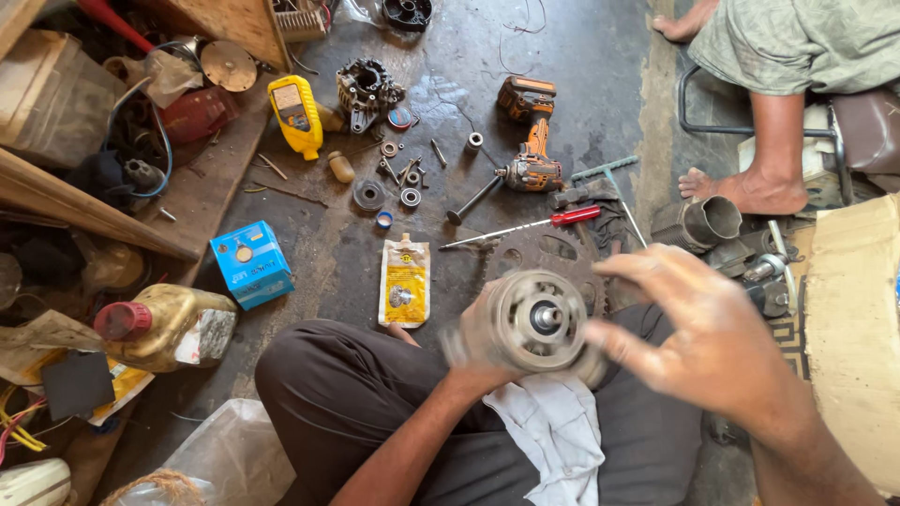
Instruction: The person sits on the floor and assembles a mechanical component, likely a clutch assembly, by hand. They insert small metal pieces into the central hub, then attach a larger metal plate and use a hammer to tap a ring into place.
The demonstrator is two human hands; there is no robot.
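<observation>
Motor housing (530, 323): round, grey metal, shaft end facing cam, held over lap above white cloth (553, 431).
L hand (473, 351): wrapped round housing from below/left, grasping it.
R hand (698, 328): fingers spread, loose, blurred; fingertips just at housing's right edge, nothing held.
Floor ahead: yellow sachet (405, 281), red-handled screwdriver (525, 225), orange cordless drill (530, 141), bearings & bolts.
Left: blue box (251, 264), yellow multimeter (296, 114).

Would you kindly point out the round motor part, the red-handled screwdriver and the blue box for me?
Round motor part (536, 321), head view, on its round front face.
Red-handled screwdriver (575, 215), head view, on the red handle.
Blue box (251, 263), head view, on its top face.
</observation>
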